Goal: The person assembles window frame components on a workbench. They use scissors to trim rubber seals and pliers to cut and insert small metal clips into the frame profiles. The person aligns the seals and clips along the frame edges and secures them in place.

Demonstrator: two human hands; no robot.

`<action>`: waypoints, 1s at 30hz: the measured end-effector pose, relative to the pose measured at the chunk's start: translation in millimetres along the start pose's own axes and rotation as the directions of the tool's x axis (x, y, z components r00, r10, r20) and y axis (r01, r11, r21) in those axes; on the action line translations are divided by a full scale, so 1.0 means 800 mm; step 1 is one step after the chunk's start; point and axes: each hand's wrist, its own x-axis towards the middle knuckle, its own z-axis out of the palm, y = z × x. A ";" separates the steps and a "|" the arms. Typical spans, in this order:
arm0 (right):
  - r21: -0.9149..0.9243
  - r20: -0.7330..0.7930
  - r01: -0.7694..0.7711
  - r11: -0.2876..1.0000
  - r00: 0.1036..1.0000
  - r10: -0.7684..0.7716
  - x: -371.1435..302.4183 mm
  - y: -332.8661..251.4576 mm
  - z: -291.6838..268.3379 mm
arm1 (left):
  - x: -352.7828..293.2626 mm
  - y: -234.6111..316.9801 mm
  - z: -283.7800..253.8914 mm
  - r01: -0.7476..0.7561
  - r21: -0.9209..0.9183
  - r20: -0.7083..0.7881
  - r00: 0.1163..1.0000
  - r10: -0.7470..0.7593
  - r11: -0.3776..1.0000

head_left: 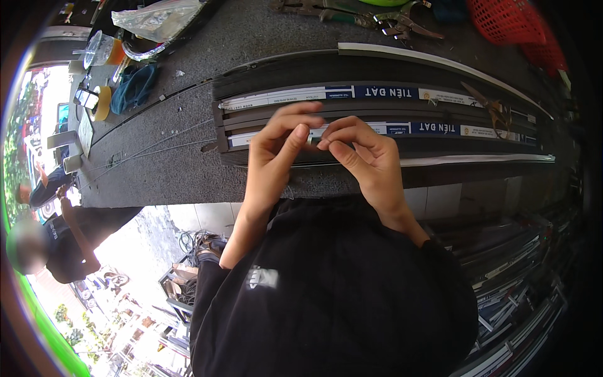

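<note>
Both hands meet in front of my body, above the dark metal profiles that lie side by side on the workbench. My left hand has its thumb and fingers drawn together, the fingertips slightly smeared by motion. Thumb and fingertips of my right hand are pinched close beside it. A tiny pale bit shows between the two hands, too small to name. Blue and white printed film strips run along the profiles. Scissors with brownish handles rest across the right end.
Pliers and a red plastic basket are at the back. On the left lie a teal cloth, a yellow tape roll and a plastic cup. Another person is at the left; long profiles fill racks at lower right.
</note>
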 end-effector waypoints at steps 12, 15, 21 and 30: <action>-0.281 0.004 0.046 0.959 0.999 -0.046 0.001 0.007 0.000 | 0.007 -0.002 -0.014 -0.518 0.510 0.168 0.843 0.511 0.687; 0.165 0.086 -0.338 0.927 0.941 0.327 -0.004 0.004 0.001 | 0.005 0.010 -0.018 -0.633 0.706 0.336 0.694 0.637 0.317; 0.099 0.144 -0.495 0.863 0.865 0.480 -0.008 -0.008 -0.005 | -0.003 0.029 -0.019 -0.643 0.763 0.513 0.665 0.543 0.067; -0.528 -0.165 0.314 0.789 0.874 -0.458 -0.011 0.028 0.023 | -0.035 -0.019 0.001 0.086 -0.030 -0.140 0.986 -0.090 0.996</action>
